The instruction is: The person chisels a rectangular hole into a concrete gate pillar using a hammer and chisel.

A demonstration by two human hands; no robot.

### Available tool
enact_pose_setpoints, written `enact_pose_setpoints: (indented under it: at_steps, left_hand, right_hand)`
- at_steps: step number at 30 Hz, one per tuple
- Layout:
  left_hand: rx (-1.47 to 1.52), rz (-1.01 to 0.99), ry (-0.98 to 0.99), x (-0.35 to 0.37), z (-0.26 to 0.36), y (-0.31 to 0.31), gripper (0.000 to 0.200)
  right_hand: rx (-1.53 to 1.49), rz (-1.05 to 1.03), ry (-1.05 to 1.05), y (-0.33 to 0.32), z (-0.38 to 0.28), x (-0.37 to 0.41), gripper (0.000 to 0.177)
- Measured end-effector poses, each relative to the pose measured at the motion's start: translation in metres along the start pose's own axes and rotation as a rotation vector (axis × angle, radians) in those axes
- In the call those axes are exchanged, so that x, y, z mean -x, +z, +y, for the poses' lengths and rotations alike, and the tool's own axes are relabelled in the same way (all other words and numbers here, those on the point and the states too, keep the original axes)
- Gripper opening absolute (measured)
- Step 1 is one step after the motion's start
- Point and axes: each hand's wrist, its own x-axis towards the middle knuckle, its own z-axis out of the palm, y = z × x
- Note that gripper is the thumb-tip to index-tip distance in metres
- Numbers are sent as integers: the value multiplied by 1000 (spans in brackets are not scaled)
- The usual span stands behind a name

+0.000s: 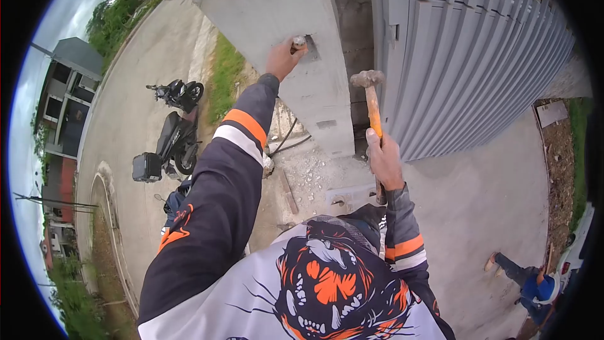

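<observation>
My left hand is closed around a chisel, seen almost end-on, with its battered round head facing me. The chisel is held at a small rectangular recess in the grey concrete pillar; its tip is hidden. Lower and to the right, my right hand grips a hammer by its yellow-orange and worn wooden handle. The hammer's dusty head is raised beside the pillar's right edge, apart from the chisel.
A grey slatted metal gate stands right of the pillar. Rubble and a black cable lie at its foot. Parked motorcycles stand on the road at left. A person in blue is at lower right.
</observation>
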Motion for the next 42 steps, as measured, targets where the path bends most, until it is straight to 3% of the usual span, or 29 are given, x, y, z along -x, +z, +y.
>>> enact_pose_setpoints:
  at_steps: [3, 5, 7, 10, 12, 14, 18, 21, 24, 26, 28, 31, 34, 36, 38, 40, 42]
  left_hand:
    - [-31, -41, 12, -8, 3, -1, 39]
    - [-85, -63, 30, -7, 2, -3, 42]
    - [-114, -69, 32, -5, 8, -2, 42]
    - [-137, -51, 70, -5, 19, 1, 41]
    - [-93, -45, 81, -9, 17, 4, 39]
    - [4, -40, 72, -13, 4, 11, 38]
    - [17, -26, 60, -3, -1, 9, 30]
    - [1, -27, 50, -11, 4, 6, 32]
    - [-72, -34, 61, -11, 7, 4, 36]
    - [-66, -26, 65, -14, 2, 7, 35]
    - [-53, -41, 60, -9, -1, 3, 34]
    - [-31, 1, 68, -17, -2, 7, 32]
    - [-73, 38, 56, -10, 4, 7, 32]
    - [-96, 56, 69, -11, 7, 5, 33]
    - [-50, 54, 65, -11, 5, 6, 33]
    - [-23, 50, 54, -11, 6, 8, 34]
    - [-29, 45, 35, -10, 9, 4, 36]
  right_hand:
    - [-116, -27, -97, -13, -50, -6, 50]
    - [-370, 1, -222, -21, -114, -2, 45]
    - [-592, 39, -534, -19, -163, -5, 39]
    - [-737, 158, -839, 5, -181, -32, 35]
    - [-399, 354, -770, 57, -116, -85, 36]
    - [326, 245, -397, 84, -53, -119, 40]
    - [115, 221, -313, 62, -70, -98, 43]
    - [-253, 239, -381, 19, -167, -54, 43]
    - [-577, 277, -580, 36, -157, -62, 42]
    - [-307, 287, -575, 63, -103, -90, 41]
    - [383, 244, -339, 90, -37, -121, 40]
    - [228, 285, -389, 59, -68, -102, 40]
    - [-180, 278, -402, 11, -159, -67, 41]
    - [-454, 312, -562, -1, -193, -49, 41]
    - [-490, 395, -677, 17, -180, -58, 42]
    - [-280, 524, -755, 70, -97, -100, 43]
    - [504, 252, -370, 86, -40, -123, 45]
